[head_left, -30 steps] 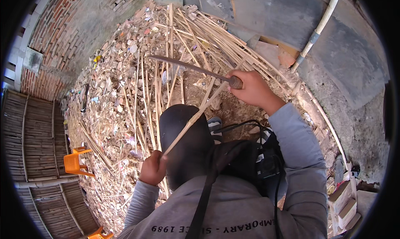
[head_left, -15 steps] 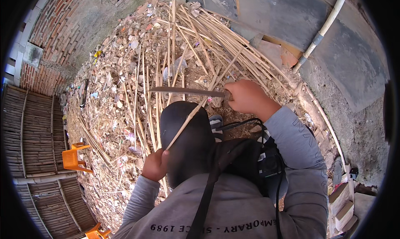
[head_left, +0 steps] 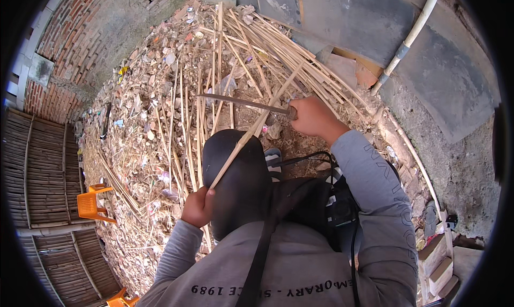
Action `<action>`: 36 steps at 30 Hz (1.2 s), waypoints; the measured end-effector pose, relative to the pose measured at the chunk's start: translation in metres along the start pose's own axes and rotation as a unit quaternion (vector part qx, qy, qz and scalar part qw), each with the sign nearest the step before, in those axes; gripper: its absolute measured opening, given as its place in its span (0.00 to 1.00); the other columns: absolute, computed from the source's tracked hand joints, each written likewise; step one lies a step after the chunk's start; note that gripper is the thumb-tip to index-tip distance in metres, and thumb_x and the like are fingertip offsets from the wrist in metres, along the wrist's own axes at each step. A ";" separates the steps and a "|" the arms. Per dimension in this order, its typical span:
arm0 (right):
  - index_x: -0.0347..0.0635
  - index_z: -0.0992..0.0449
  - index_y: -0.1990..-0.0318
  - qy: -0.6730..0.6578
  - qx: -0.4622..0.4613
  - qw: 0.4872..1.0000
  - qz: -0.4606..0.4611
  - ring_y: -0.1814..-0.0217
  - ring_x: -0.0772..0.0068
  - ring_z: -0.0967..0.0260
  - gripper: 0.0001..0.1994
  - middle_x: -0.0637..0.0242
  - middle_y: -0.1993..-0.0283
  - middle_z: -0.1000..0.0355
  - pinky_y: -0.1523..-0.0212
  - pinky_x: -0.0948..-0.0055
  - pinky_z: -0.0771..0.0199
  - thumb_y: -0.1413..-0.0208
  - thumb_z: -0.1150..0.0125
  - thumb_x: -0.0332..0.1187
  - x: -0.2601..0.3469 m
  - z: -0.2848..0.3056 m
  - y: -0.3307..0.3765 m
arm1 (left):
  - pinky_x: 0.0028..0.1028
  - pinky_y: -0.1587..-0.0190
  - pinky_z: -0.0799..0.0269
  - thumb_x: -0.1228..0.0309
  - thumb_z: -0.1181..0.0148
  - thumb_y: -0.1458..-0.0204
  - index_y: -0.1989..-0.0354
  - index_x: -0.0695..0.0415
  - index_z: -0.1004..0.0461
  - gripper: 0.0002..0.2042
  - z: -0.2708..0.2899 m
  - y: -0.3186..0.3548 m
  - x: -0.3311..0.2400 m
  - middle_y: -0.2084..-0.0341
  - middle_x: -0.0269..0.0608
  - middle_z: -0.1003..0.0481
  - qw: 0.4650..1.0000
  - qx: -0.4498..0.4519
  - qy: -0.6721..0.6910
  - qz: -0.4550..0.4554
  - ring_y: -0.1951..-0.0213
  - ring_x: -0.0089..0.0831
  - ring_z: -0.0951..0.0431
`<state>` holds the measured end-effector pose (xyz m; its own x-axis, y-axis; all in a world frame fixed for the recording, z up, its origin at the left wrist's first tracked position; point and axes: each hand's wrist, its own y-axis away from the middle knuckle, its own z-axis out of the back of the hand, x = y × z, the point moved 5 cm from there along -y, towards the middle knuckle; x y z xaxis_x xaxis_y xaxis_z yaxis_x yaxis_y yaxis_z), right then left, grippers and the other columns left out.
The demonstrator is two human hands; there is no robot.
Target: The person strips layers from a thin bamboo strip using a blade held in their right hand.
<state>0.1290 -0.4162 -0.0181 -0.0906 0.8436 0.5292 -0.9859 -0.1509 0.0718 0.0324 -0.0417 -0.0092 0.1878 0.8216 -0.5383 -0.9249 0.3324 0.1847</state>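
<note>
My left hand (head_left: 197,207) is closed round the near end of a long pale bamboo strip (head_left: 238,148). The strip slants up and away to the right across my dark-clad knee (head_left: 217,146). In my right hand (head_left: 312,117) is the handle of a machete (head_left: 241,101), gripped at the right of the strip. Its long dark blade points left and lies across the strip, beyond the knee; whether blade and strip touch, I cannot tell. The strip's far end overlaps other strips on the ground.
Many loose bamboo strips (head_left: 284,42) lie ahead on ground littered with shavings and rubbish. An orange plastic chair (head_left: 92,205) stands at left by a bamboo-slat wall (head_left: 48,168). A brick wall (head_left: 75,50) rises far left, and a pale pipe (head_left: 409,39) leans at right.
My right hand has moved the machete slightly farther away along the strip, and its blade now tilts with the tip higher. My left hand keeps its hold on the strip.
</note>
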 end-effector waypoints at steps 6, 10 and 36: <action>0.44 0.20 0.64 0.038 0.008 0.998 0.039 0.56 0.46 0.23 0.10 0.54 0.65 0.21 0.55 0.50 0.23 0.54 0.34 0.36 0.024 -0.005 0.005 | 0.49 0.75 0.35 0.57 0.54 0.32 0.74 0.63 0.33 0.22 0.003 0.002 0.001 0.85 0.58 0.31 1.000 0.010 -0.009 0.022 0.78 0.60 0.27; 0.45 0.19 0.64 -0.014 -0.025 0.999 -0.022 0.57 0.46 0.23 0.10 0.54 0.66 0.21 0.56 0.50 0.23 0.55 0.34 0.35 -0.017 -0.004 -0.010 | 0.50 0.74 0.35 0.57 0.53 0.32 0.73 0.63 0.33 0.22 0.003 -0.006 -0.007 0.84 0.60 0.31 1.000 -0.012 -0.004 0.004 0.77 0.62 0.27; 0.43 0.22 0.67 0.043 -0.032 0.998 0.030 0.63 0.43 0.25 0.09 0.51 0.69 0.24 0.62 0.50 0.26 0.57 0.36 0.33 0.004 0.008 0.003 | 0.48 0.74 0.35 0.59 0.50 0.33 0.73 0.64 0.32 0.21 0.005 -0.004 -0.001 0.84 0.60 0.31 1.000 0.001 0.017 0.013 0.78 0.60 0.27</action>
<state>0.1267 -0.4171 -0.0087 -0.1590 0.8759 0.4556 -0.9851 -0.1714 -0.0143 0.0376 -0.0414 -0.0049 0.1524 0.8143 -0.5601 -0.9288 0.3117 0.2004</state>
